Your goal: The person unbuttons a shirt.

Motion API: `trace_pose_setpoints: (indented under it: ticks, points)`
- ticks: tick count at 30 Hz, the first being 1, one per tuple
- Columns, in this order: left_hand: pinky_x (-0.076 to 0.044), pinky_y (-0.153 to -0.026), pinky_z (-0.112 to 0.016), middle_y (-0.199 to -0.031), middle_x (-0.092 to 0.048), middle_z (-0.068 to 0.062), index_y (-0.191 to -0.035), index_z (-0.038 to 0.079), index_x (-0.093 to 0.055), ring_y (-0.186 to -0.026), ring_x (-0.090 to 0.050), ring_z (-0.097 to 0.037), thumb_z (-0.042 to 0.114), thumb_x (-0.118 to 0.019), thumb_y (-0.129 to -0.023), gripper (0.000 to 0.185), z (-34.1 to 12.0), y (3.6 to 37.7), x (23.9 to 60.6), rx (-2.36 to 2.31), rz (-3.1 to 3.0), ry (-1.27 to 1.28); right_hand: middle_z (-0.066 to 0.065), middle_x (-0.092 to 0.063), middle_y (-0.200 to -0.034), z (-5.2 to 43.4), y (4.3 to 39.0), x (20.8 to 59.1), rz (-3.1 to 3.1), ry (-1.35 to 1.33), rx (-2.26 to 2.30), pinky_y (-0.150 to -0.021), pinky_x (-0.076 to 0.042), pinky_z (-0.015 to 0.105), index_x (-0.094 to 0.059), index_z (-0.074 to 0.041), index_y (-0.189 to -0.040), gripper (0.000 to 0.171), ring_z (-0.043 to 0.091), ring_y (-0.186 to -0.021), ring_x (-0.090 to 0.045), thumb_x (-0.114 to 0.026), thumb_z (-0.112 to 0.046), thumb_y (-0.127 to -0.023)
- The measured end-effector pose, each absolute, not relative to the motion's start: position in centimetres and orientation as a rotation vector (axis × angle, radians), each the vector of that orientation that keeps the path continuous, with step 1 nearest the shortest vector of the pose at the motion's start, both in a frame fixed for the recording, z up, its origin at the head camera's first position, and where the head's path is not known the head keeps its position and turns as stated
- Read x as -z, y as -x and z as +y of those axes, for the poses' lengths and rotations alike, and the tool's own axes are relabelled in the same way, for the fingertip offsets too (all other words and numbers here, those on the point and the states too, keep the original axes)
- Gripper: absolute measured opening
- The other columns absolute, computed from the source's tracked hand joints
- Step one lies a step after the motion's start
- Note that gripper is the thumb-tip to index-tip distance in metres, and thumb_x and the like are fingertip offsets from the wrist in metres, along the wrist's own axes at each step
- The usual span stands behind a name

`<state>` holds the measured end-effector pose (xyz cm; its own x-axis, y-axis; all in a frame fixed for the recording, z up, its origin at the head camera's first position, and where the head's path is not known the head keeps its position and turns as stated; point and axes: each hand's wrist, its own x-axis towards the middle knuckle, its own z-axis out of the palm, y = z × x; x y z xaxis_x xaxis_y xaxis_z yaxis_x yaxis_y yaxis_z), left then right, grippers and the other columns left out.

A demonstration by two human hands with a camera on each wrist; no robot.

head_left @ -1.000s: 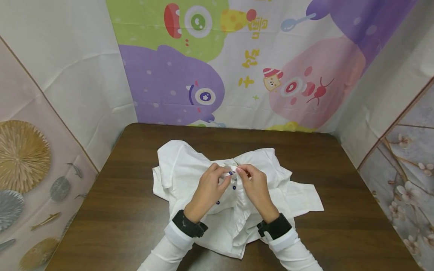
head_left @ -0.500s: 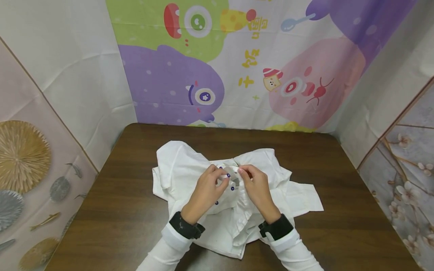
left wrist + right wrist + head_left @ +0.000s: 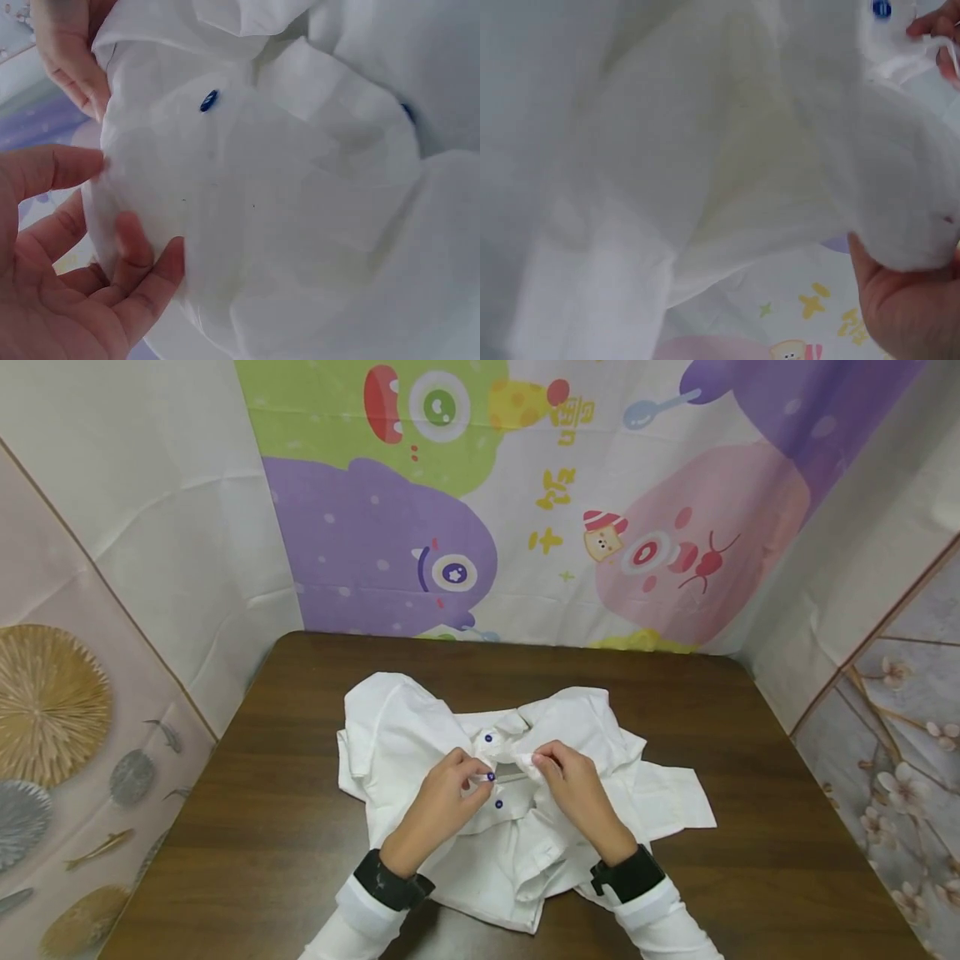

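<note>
A white shirt (image 3: 408,735) with dark blue buttons lies spread on the table, its collar towards the far side. My left hand (image 3: 442,802) pinches one front edge of it beside a blue button (image 3: 491,777). The opposite front edge is pinched between thumb and fingers of my right hand (image 3: 581,789). Between the hands the front gapes apart. One collar button (image 3: 489,738) lies above the left fingertips and a lower button (image 3: 499,804) below them. In the right wrist view, cloth partly covers the fingers of the right hand (image 3: 907,307).
The brown wooden table (image 3: 255,827) extends around the shirt. One sleeve (image 3: 675,796) stretches out to the right. A cartoon-printed cloth (image 3: 540,602) hangs behind the table's far edge, with pale patterned hangings on both sides.
Both hands have moved nearer the person and apart, the left one leftward and the right one rightward. The front edges are spread wider, and the collar button is now uncovered.
</note>
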<state>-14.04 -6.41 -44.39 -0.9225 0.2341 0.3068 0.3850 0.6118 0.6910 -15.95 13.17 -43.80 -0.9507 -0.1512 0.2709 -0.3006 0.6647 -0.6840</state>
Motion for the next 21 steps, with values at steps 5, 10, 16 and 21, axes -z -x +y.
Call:
trace_pose_setpoints:
  ticks: [5,10,16,21]
  points:
    - [-0.041,-0.059,-0.021,-0.079,-0.053,-0.004,-0.085,0.006,-0.068,-0.071,-0.054,-0.019,0.009,-0.065,-0.080,0.006,-6.9,13.5,45.2,1.211,-2.735,0.534,-0.001,-0.062,-0.077,13.8,15.7,44.8,-2.869,-0.544,-1.165,-0.067,-0.045,0.024,-0.063,-0.010,-0.085,0.010,0.009,-0.072,-0.052,-0.059,-0.017,-0.090]
    - [-0.041,-0.059,-0.022,-0.080,-0.055,-0.006,-0.087,0.005,-0.069,-0.071,-0.055,-0.020,0.009,-0.066,-0.080,0.009,-7.3,13.2,46.3,1.188,-2.809,0.554,-0.004,-0.056,-0.073,14.3,15.3,45.7,-3.014,-0.755,-1.149,-0.063,-0.041,0.021,-0.061,-0.011,-0.082,0.008,0.006,-0.068,-0.047,-0.062,-0.016,-0.088]
    - [-0.042,-0.060,-0.023,-0.079,-0.055,-0.006,-0.087,0.004,-0.069,-0.070,-0.055,-0.019,0.007,-0.067,-0.079,0.009,-7.5,12.5,47.4,1.179,-2.856,0.583,-0.005,-0.051,-0.070,14.5,15.0,47.3,-3.137,-0.930,-1.026,-0.060,-0.038,0.020,-0.060,-0.009,-0.078,0.009,0.004,-0.065,-0.043,-0.062,-0.011,-0.086]
    - [-0.043,-0.061,-0.024,-0.079,-0.054,-0.007,-0.086,0.003,-0.068,-0.071,-0.055,-0.021,0.005,-0.067,-0.078,0.008,-7.4,11.9,48.1,1.237,-2.853,0.589,-0.002,-0.054,-0.073,14.4,14.7,48.0,-3.225,-0.908,-1.032,-0.061,-0.039,0.023,-0.063,-0.007,-0.078,0.011,0.008,-0.068,-0.045,-0.063,-0.014,-0.086]
